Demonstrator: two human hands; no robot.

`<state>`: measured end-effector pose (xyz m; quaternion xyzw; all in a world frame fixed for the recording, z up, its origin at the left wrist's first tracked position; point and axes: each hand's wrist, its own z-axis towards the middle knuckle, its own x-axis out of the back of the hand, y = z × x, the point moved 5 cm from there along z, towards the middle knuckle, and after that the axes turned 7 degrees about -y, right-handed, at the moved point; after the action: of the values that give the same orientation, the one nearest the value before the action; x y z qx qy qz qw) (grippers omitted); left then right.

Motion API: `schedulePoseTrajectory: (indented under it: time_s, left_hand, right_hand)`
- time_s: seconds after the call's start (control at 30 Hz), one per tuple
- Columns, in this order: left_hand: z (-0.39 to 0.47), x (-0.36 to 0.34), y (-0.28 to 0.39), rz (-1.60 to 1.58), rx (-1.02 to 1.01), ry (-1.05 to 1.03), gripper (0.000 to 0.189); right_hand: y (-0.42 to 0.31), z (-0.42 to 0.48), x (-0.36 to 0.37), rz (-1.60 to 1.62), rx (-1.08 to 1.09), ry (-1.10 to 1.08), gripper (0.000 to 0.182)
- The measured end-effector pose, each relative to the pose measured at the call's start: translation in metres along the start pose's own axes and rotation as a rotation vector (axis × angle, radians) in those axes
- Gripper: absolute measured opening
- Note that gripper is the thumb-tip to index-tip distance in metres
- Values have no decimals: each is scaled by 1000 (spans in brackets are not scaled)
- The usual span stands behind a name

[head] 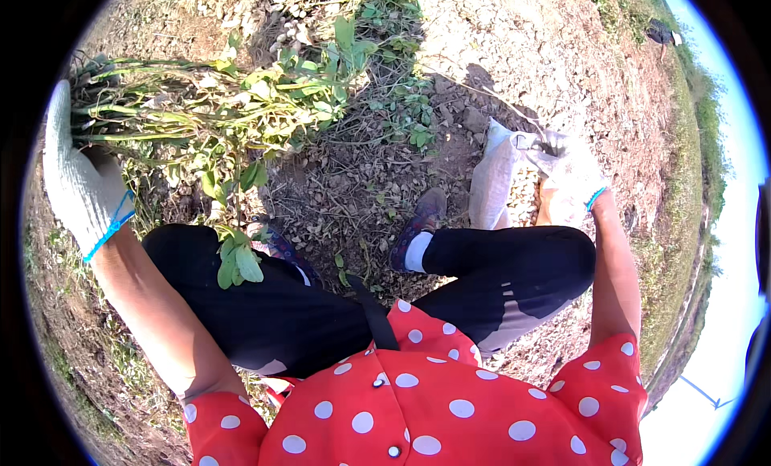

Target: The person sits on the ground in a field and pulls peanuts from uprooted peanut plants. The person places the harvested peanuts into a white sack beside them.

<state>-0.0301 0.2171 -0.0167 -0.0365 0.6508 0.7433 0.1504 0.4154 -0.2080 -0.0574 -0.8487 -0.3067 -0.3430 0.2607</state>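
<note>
My left hand [84, 171], in a white knitted glove with a blue cuff, is at the far left. It grips the stems of a bundle of uprooted peanut plants [199, 104]; the leafy tops point right, and my fingers are hidden behind the stems. At the right, my right hand [569, 165], in a matching glove, is at the mouth of a white woven sack [491, 189]. Peanuts in their shells [524, 195] show inside the sack. A thin dry stalk [512, 107] runs up and left from near my right fingertips. Glare blurs what these fingers hold.
Shed leaves and stems litter the soil [337, 189] between my shoes [421, 225]. Loose peanuts [292, 35] lie beyond the bundle, beside green plants [391, 38]. My bent knees [536, 258] flank the space before me. A distant person [659, 32] is at upper right.
</note>
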Motion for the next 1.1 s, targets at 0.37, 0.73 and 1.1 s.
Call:
schedulePoseTrajectory:
  time_s: [0.37,0.73,1.1]
  left_hand:
    - [-55,-115,-45,-183,372,-568,39]
    - [-119,-159,-57,-362,800,-624,66]
    - [-125,-141,-107,710,617,-614,111]
  right_hand:
    - [-157,-44,46,237,662,587,58]
    - [-266,9,-72,1361,708,-272,40]
    - [-278,46,-121,120,446,-139,93]
